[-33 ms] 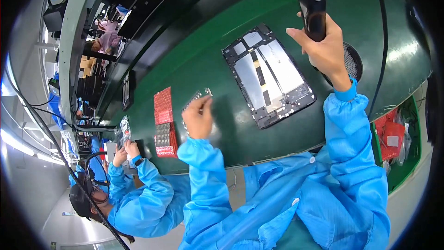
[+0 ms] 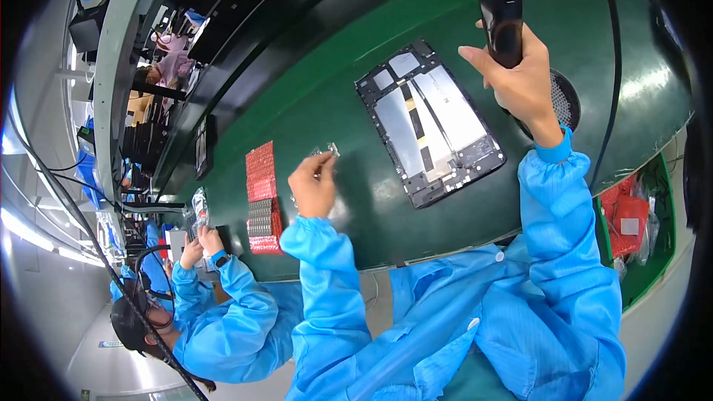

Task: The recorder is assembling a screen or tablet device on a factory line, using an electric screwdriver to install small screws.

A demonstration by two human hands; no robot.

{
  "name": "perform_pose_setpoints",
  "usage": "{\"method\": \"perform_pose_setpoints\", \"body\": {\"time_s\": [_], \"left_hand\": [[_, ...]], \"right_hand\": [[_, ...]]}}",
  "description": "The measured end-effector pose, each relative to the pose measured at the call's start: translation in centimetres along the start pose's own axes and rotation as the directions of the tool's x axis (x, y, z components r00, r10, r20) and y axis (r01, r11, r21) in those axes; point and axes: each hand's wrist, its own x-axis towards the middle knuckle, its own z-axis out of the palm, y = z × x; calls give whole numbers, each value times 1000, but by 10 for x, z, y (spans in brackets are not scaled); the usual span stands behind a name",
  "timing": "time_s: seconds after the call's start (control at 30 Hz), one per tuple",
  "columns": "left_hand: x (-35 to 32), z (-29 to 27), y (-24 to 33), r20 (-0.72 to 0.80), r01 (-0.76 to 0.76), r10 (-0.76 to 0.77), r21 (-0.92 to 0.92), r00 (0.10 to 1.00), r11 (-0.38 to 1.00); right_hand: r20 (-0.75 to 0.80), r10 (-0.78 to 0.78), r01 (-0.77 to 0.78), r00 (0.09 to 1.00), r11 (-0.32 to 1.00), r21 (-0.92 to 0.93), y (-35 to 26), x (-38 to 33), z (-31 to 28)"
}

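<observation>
An opened tablet [image 2: 431,122] lies on the green bench between my hands, its silver plates, black frame and flat cables showing. Raised beyond its right side, my right hand [image 2: 526,89] is closed around a dark, glossy handheld tool [image 2: 500,15]; its working end cannot be made out. My left hand [image 2: 313,187] is over some small silvery metal parts [image 2: 332,150] left of the tablet, its fingers pinched together. What lies between the fingertips is hidden, and the hand covers most of the small parts.
Left of my left hand lies a red bubble-wrap sheet [image 2: 260,171] with a grey gridded piece [image 2: 261,217] on it. A round mesh-patterned dish [image 2: 566,102] sits by my right wrist. At right, a green bin [image 2: 663,249] holds red packaging. A co-worker [image 2: 230,319] works at left.
My left hand has shifted slightly left and covers more of the small metal parts. My right hand and the dark tool have hardly moved.
</observation>
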Motion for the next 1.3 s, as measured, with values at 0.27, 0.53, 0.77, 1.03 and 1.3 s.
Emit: {"method": "perform_pose_setpoints", "body": {"time_s": [0.27, 0.53, 0.77, 1.03, 1.3], "left_hand": [[40, 12, -27, 209, -24, 12, 57, 978, 998], [44, 11, -23, 208, 1, 5, -26, 978, 1000], [15, 21, 14, 110, 137, -109, -299, 988, 944], [47, 75, 53, -107, 12, -82, -537, 991, 843], [118, 136, 45, -105, -113, 66, -549, 992, 828]], "right_hand": [[-3, 18, -17, 1000, 986, 165, -17, 3, -34], [-52, -46, 53, 998, 986, 157, -11, 19, -64], [-73, -13, 28, 997, 978, 208, 8, 19, -64], [-70, -30, 43, 997, 979, 197, 6, 9, -61], [-68, -19, 35, 998, 971, 237, 9, 11, -53]]}}
